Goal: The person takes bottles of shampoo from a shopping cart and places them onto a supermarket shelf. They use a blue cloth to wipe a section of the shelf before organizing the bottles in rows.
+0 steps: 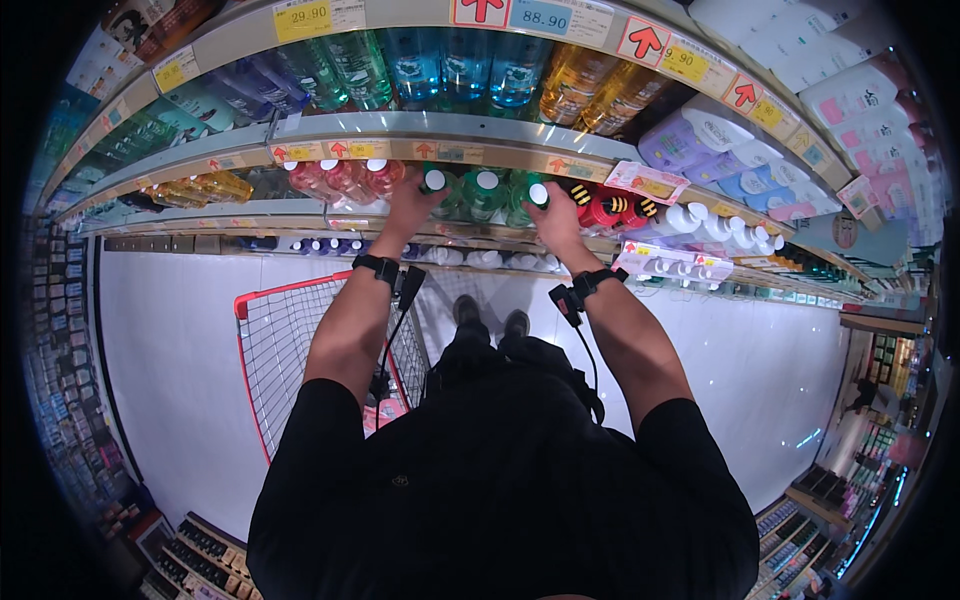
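Three green plastic bottles with white caps stand side by side at the front of a shelf. My left hand (412, 204) wraps the left green bottle (445, 204), with its thumb across the near side below the cap. Around the right green bottle (519, 204) my right hand (556, 219) is closed from the right; its far fingers are hidden. Between my hands stands the middle green bottle (480, 202), touched by neither. Pink bottles (341, 180) sit just left of my left hand. Red bottles with bee-striped tops (604, 210) are just right of my right hand.
A red-rimmed wire shopping cart (300, 315) stands at my left, with a pink item (386, 414) inside. The shelf above, with its price-tag rail (495, 157), holds blue bottles (412, 67) and amber bottles (577, 82). White pump bottles (682, 217) stand further right. Lower shelves carry more bottles.
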Demonstrator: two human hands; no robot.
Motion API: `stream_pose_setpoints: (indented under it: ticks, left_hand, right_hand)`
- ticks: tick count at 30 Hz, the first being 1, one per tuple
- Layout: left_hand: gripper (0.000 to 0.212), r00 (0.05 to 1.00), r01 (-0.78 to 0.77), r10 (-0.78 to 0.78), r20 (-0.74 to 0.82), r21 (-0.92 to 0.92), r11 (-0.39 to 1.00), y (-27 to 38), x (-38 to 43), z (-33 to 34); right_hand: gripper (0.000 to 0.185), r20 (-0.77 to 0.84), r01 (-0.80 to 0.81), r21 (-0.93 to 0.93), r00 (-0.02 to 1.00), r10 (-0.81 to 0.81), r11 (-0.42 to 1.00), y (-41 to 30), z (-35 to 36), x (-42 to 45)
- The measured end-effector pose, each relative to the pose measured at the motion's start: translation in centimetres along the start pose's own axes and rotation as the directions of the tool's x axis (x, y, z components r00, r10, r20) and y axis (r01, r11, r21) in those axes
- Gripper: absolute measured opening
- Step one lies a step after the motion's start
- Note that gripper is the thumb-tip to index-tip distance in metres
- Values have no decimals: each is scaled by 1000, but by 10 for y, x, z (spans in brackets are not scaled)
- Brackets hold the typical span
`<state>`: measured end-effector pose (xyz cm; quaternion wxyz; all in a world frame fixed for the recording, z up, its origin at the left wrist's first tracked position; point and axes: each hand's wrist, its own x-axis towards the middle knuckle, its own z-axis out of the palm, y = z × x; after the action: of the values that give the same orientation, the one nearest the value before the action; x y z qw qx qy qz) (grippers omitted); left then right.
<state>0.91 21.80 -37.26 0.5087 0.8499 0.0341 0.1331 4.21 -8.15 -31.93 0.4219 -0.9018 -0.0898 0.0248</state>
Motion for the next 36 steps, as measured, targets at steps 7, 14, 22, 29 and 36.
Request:
stream_pose_setpoints:
  ticks: [7, 14, 22, 29, 36]
  left_hand:
    - [38, 985, 157, -164, -57, -111, 981, 96, -59, -37]
    - [34, 939, 74, -25, -342, 130, 989, 216, -150, -106]
    - [30, 643, 292, -368, -672, -229, 929, 294, -371, -154]
    - [32, 251, 407, -500, -829, -378, 831, 301, -564, -191]
    - [37, 21, 465, -701, -712, -614, 638, 171, -714, -208]
  right_hand:
    - [44, 132, 124, 59, 983, -130, 991, -33, -47, -31]
    - [45, 230, 684, 62, 699, -677, 727, -146, -88, -58]
    - [40, 349, 635, 617, 309, -885, 465, -255, -15, -172]
    - [37, 480, 378, 810, 12, -877, 448, -338, 106, -335]
    - [38, 765, 415, 640, -261, -589, 647, -317, 288, -482]
